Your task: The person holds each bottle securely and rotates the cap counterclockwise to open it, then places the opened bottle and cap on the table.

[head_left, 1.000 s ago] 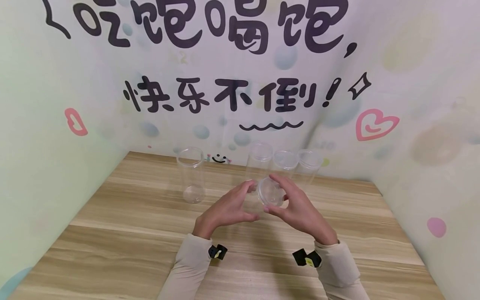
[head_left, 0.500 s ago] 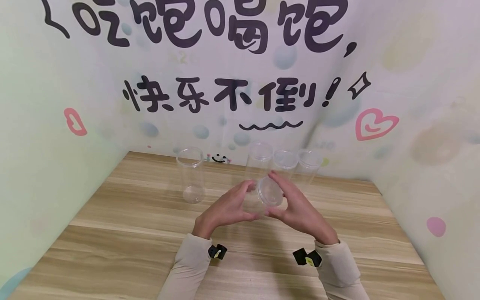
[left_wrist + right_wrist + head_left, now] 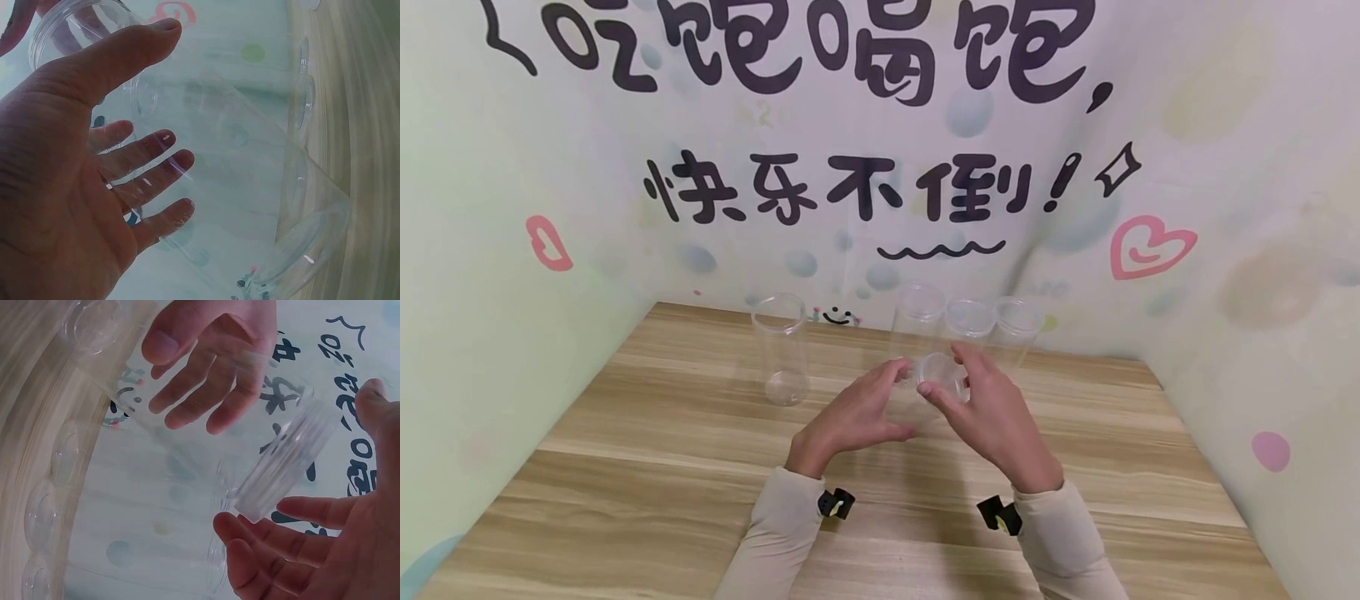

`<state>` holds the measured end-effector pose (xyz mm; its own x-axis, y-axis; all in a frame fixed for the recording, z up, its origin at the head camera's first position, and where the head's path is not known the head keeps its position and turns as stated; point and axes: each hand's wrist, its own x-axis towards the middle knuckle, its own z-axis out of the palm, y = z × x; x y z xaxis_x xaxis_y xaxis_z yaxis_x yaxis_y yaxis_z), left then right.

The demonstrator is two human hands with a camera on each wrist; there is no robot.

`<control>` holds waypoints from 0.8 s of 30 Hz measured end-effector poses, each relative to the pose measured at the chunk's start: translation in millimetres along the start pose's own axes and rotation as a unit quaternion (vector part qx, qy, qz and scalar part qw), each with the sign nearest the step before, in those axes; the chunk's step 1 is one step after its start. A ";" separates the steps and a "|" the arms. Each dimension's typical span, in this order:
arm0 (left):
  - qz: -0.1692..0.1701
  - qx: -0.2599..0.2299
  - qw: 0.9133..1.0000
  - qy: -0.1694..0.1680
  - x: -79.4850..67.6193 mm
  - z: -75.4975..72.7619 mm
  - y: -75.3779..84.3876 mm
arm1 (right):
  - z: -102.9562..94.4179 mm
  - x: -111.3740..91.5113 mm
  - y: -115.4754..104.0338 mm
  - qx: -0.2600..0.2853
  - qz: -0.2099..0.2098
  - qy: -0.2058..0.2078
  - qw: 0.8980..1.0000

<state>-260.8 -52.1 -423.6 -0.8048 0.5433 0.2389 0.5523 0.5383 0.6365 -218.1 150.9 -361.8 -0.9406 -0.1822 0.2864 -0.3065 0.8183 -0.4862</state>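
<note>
My left hand [image 3: 856,414] grips a clear plastic jar [image 3: 244,144], thumb on one side and fingers round the other. The jar is tilted, its capped end toward my right hand. A clear, thick-rimmed lid [image 3: 284,464] sits on that end; how tightly cannot be told. My right hand [image 3: 997,419] is cupped loosely around the lid. In the right wrist view its thumb stands apart from the lid, while its fingers are at the lid's lower edge, perhaps touching.
Beyond my right hand, three clear jars [image 3: 917,329] with whitish tops stand upright by the back wall. Another upright clear jar [image 3: 782,350] stands to the left; its top looks uncovered. The wooden table [image 3: 662,467] is bordered by printed walls [image 3: 1225,167].
My right hand has turned around the lid, its thumb moving from the lower edge up to the near left side. My left hand and the jar stay nearly still.
</note>
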 end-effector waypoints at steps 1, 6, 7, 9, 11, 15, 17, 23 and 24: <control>-0.001 0.000 1.000 -0.001 -0.3 -0.1 0.2 | 0.7 0.1 -0.6 -0.008 0.002 0.000 1.000; 0.003 0.000 1.000 0.001 -0.2 0.4 0.1 | 3.3 0.5 -3.1 -0.037 0.010 0.000 0.999; 0.003 0.001 1.000 0.001 -0.1 0.5 0.1 | 3.6 0.5 -3.3 -0.041 0.010 0.000 0.999; 0.003 0.002 1.000 0.001 0.3 0.7 0.0 | 4.3 0.6 -3.5 -0.045 0.011 0.001 0.999; 0.002 0.004 1.000 0.002 0.7 0.9 -0.1 | 4.7 0.5 -3.5 -0.048 0.011 0.004 0.999; 0.002 0.003 1.000 0.002 1.2 1.1 0.1 | 5.3 -0.2 -3.2 -0.048 0.007 0.009 0.999; 0.003 0.002 1.000 0.002 1.3 1.1 0.2 | 5.2 -0.6 -3.4 -0.046 0.007 0.010 0.999; 0.003 0.005 1.000 0.001 0.7 1.0 0.6 | 4.0 -0.6 -3.8 -0.041 0.007 0.004 0.999; 0.003 0.005 1.000 0.001 0.6 1.0 0.6 | 3.6 -0.5 -3.9 -0.039 0.007 0.001 0.999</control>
<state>-260.7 -50.9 -423.8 -0.8018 0.5451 0.2447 0.5596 0.5414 0.6275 -216.9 145.8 -363.1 -0.9445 -0.1687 0.2818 -0.2804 0.8610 -0.4244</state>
